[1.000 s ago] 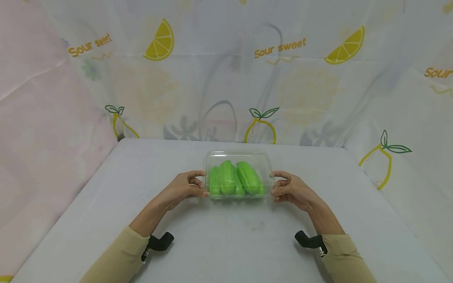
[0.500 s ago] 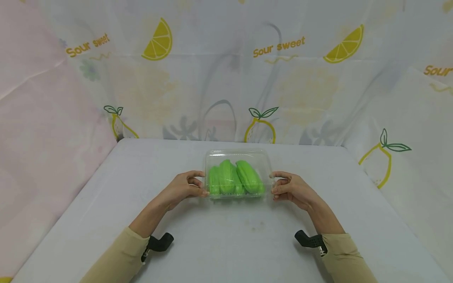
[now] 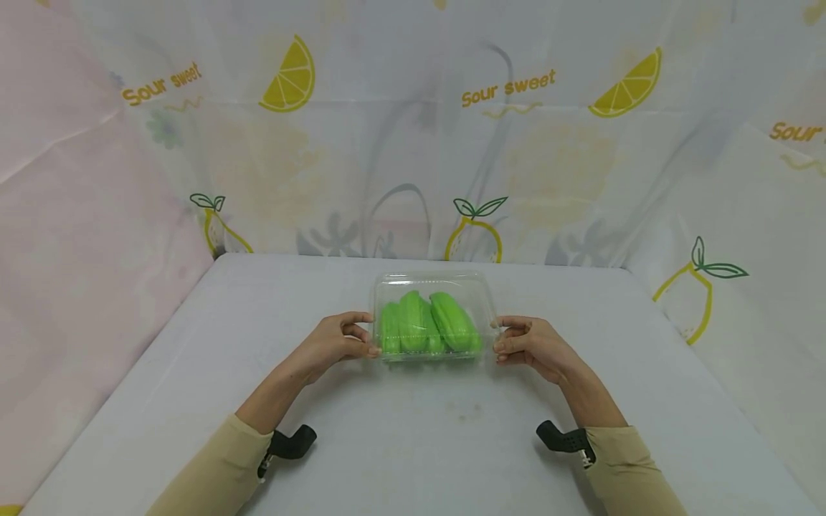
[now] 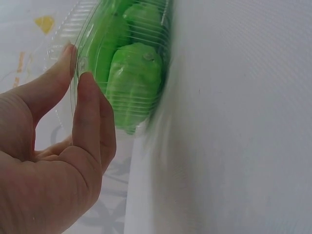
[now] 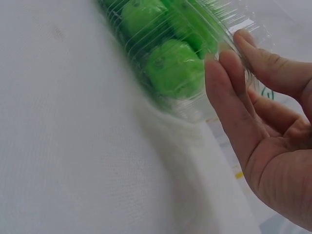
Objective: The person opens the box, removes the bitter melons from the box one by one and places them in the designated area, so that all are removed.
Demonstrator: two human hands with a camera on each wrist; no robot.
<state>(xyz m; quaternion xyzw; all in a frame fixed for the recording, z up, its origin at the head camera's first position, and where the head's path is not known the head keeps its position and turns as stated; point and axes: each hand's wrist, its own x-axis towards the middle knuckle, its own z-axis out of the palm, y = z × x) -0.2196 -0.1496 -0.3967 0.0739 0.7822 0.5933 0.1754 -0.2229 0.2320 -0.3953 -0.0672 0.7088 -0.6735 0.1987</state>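
A clear plastic clamshell box (image 3: 434,279), its lid down, is held between both hands near the middle of the white table. Inside lie several bright green, long, ridged vegetables (image 3: 414,321), side by side, two of them with blunt ends (image 4: 135,73) toward the left wrist camera. At the box's left end, my left hand (image 3: 335,340) pinches the rim, thumb on one face and fingers on the other. My right hand (image 3: 537,348) grips the opposite end likewise, its thumb over the rim (image 5: 242,58) in the right wrist view. A soft shadow shows on the cloth under the box.
White cloth (image 3: 445,444) covers the table, with a few faint brownish spots in front of the box. A lemon-print curtain (image 3: 413,129) hangs behind and on the right; a pinkish one (image 3: 84,287) is on the left. Black camera mounts (image 3: 293,441) stick out at both wrists.
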